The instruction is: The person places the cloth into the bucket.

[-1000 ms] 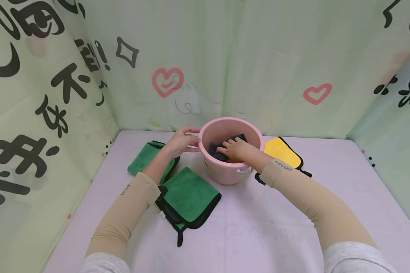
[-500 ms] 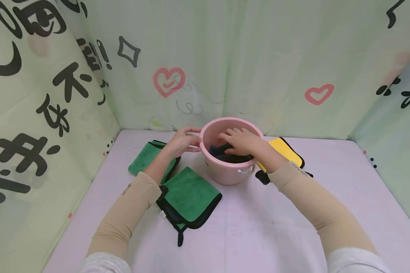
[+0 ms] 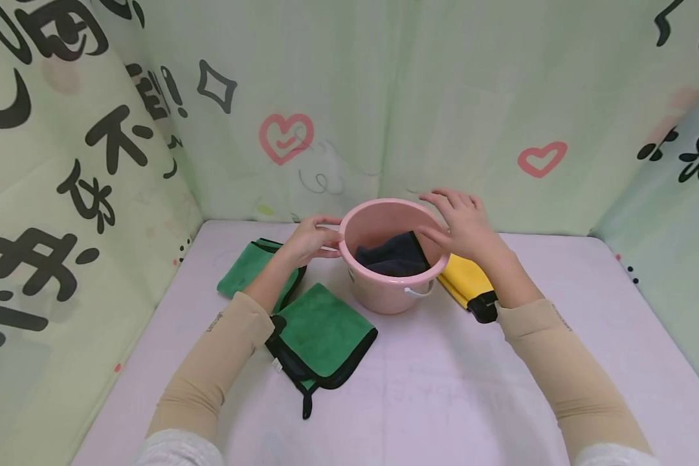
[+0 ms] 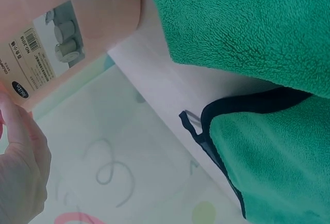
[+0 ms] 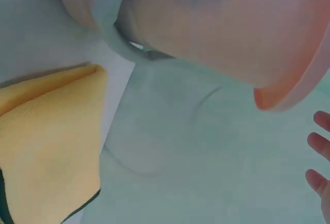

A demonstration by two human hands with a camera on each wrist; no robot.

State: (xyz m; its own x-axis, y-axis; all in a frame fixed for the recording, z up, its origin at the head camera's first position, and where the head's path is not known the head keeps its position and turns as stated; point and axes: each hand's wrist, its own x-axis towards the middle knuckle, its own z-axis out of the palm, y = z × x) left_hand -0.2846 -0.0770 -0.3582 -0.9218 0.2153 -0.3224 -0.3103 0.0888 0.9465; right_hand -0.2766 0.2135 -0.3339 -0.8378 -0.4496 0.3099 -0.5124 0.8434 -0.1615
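A pink bucket (image 3: 380, 298) stands upright near the back of the table. Inside it lies a dark navy cloth (image 3: 393, 255) with a black edge. My left hand (image 3: 310, 241) touches the left side of the bucket's rim, its fingers stretched out along the outside. Over the right rim hovers my right hand (image 3: 463, 223), fingers spread and holding nothing. Beneath the right wrist, a folded yellow cloth (image 3: 463, 278) with black trim lies partly hidden. The left wrist view shows a printed label (image 4: 46, 49) on the bucket.
A green cloth (image 3: 323, 333) with black edging and a loop lies in front of the bucket. Another folded green cloth (image 3: 247, 268) sits at the left, partly behind the left forearm. A patterned curtain (image 3: 454, 116) hangs around the back and sides of the lilac tabletop (image 3: 419, 395).
My right hand has come off the navy cloth, up and right out of the bucket to above its right rim. The left hand stays at the left rim.
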